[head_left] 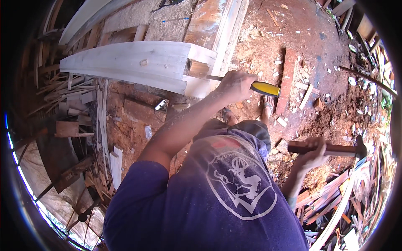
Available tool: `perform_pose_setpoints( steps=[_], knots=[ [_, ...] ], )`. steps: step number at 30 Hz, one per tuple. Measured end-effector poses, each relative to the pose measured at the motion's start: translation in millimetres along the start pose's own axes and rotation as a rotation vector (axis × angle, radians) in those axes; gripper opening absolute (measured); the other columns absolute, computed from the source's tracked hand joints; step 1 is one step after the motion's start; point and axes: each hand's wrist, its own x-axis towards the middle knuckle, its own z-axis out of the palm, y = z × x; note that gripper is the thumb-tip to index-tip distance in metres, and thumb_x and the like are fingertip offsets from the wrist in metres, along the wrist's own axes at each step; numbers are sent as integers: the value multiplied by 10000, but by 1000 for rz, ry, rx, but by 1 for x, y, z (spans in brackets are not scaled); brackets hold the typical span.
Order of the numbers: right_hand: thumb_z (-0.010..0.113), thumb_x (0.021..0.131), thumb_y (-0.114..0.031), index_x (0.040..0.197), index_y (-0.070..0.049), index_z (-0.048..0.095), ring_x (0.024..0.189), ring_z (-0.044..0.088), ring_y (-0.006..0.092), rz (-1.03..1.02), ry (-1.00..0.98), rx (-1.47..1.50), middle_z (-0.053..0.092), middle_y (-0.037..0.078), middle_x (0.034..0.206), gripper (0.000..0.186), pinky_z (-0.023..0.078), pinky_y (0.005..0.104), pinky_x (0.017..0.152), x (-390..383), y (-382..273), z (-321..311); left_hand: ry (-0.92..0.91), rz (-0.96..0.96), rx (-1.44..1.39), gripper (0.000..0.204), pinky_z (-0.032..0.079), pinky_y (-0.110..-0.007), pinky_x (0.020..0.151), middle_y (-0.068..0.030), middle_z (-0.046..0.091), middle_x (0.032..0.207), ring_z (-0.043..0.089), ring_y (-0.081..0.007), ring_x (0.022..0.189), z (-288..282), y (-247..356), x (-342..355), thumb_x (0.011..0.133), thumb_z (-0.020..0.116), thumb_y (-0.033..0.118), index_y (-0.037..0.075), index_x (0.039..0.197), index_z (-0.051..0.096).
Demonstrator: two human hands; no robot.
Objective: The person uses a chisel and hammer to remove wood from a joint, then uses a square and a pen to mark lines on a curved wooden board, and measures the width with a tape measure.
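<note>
The chisel (251, 85) with the yellow handle sits with its blade in the notch at the end of the pale timber beam (138, 67), left hand (235, 85) wrapped tight around it, while the right hand (312, 155) grips a wooden-handled hammer (331, 149) off to the side. I'd keep the blade flat to the notch wall and tap lightly. All around is red dirt ground (331, 54) littered with wood chips (299, 85) and offcut slats (71, 90).
</note>
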Motion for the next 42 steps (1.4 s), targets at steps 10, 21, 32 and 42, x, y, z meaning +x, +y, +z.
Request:
perform_pose_setpoints(
  steps=[10, 21, 32, 42],
  knots=[
    [581, 942, -117, 867, -180, 550, 439, 413, 52, 198, -114, -191, 487, -27, 578, 102, 381, 213, 375, -6, -8, -20, -144, -43, 37, 231, 556, -479, 783, -166, 713, 855, 709, -358, 846, -8, 2, -5, 804, 696, 126, 80, 1031, 699],
    [550, 912, -80, 836, -86, 513, 449, 411, 52, 325, -374, -425, 479, -13, 580, 85, 346, 243, 378, -30, 30, -13, -143, -74, 77, 180, 544, -490, 763, -149, 709, 844, 703, -362, 828, -7, 1, -7, 784, 685, 129, 87, 958, 688],
    [564, 902, -30, 876, -61, 541, 441, 470, 89, 473, -615, -462, 495, -4, 593, 46, 384, 253, 350, -56, 47, 14, -88, -82, 109, 180, 533, -483, 737, -142, 700, 817, 690, -371, 809, 1, -6, -12, 756, 732, 191, 105, 904, 677],
    [612, 894, -152, 938, 38, 613, 525, 536, 146, 175, -620, -605, 553, 54, 657, 195, 421, 281, 506, -80, 55, 32, -215, -67, 151, 288, 547, -499, 805, -157, 726, 871, 717, -360, 865, -6, 4, -7, 812, 676, 125, 108, 1100, 678]
  ],
)
